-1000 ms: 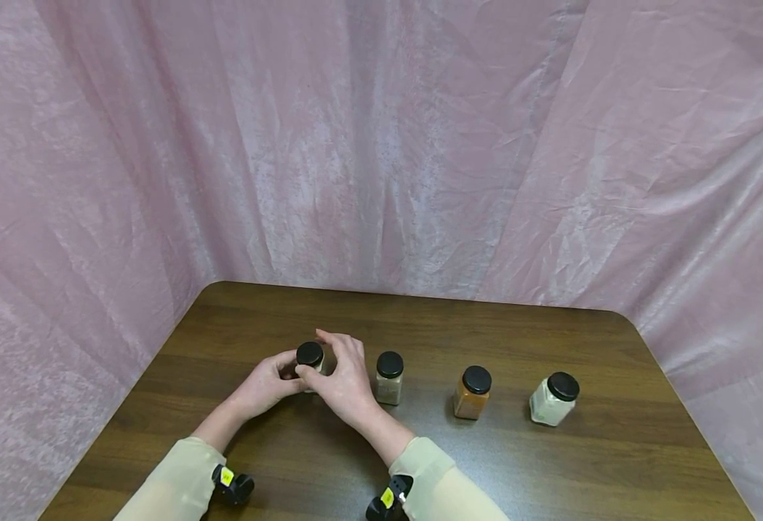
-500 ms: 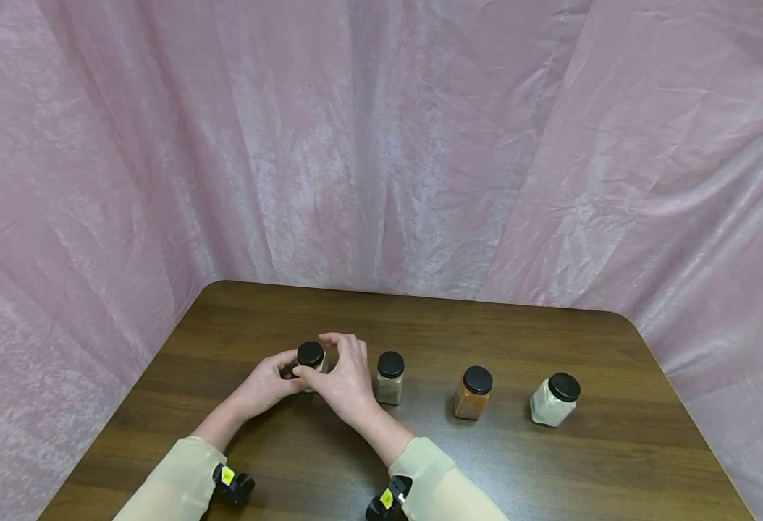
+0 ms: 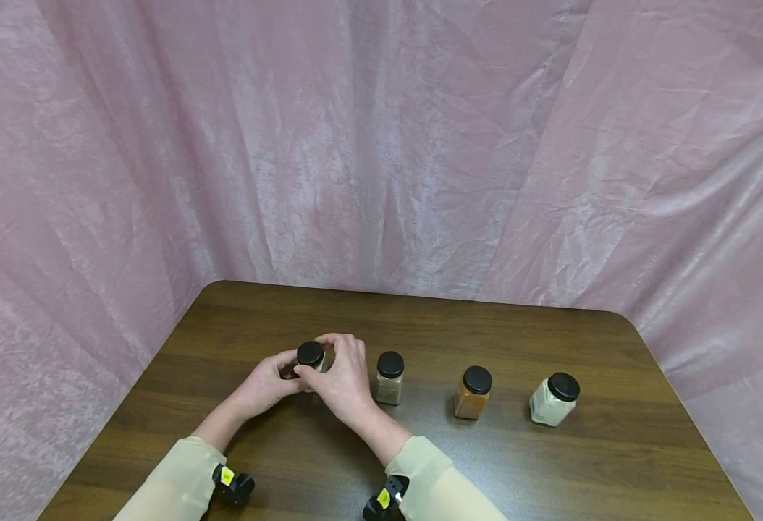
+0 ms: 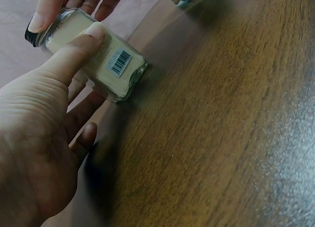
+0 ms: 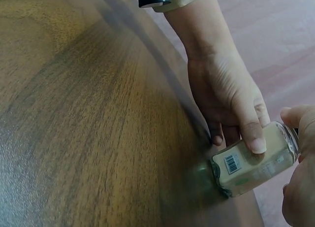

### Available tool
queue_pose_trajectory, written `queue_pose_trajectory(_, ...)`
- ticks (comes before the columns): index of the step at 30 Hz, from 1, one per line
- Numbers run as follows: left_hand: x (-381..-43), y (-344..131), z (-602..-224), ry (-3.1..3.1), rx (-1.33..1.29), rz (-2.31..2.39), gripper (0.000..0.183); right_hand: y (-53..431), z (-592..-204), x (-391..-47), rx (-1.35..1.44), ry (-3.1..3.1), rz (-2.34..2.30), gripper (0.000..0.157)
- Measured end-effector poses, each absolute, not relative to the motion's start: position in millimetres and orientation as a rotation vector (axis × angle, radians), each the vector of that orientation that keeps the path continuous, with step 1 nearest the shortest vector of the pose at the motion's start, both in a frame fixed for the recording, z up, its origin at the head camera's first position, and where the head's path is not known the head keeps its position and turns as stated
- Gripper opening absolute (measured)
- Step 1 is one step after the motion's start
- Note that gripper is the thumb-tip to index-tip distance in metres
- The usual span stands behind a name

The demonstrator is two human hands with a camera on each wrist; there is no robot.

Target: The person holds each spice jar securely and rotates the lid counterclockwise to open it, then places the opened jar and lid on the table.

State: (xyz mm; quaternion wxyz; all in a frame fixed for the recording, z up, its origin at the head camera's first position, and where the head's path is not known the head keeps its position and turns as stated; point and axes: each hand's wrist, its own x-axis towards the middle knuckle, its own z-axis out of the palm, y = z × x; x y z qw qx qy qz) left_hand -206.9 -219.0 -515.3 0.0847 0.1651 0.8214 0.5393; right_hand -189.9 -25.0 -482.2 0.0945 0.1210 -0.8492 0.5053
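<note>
A square glass spice jar (image 4: 130,69) of pale cream powder, with a black lid (image 3: 310,354), is between both hands at the left of the row. My left hand (image 3: 267,388) grips its body, the thumb laid across the glass beside a small barcode label (image 5: 232,163). From the other side my right hand (image 3: 345,380) pinches the jar at its lid and neck, thumb in front and fingers behind. The jar's base is right at the tabletop in both wrist views. In the head view the hands hide most of its body.
To the right on the brown wooden table (image 3: 420,318) stand three more black-lidded jars: a greyish one (image 3: 389,389) close by my right hand, an orange-brown one (image 3: 469,402), and a white one (image 3: 549,405). A pink curtain (image 3: 381,145) hangs behind the table's far edge.
The fingers of my right hand have shifted slightly at the jar's lid. My left hand, the held jar and the other jars stay in place.
</note>
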Motion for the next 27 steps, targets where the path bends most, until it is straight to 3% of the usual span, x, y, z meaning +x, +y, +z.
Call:
queue_pose_trajectory(9, -207.7, -218.5, -516.3, 2.458, 0.498, 1.613, 0.046, -24.8, -482.1, -188.7, 0.406, -2.509, 1.487, 0.046)
queue_pose_trajectory(27, -208.5, -219.7, -517.0, 2.451, 0.493, 1.617, 0.050, -25.2, -483.9, -189.3, 0.488, -2.516, 1.431, 0.057)
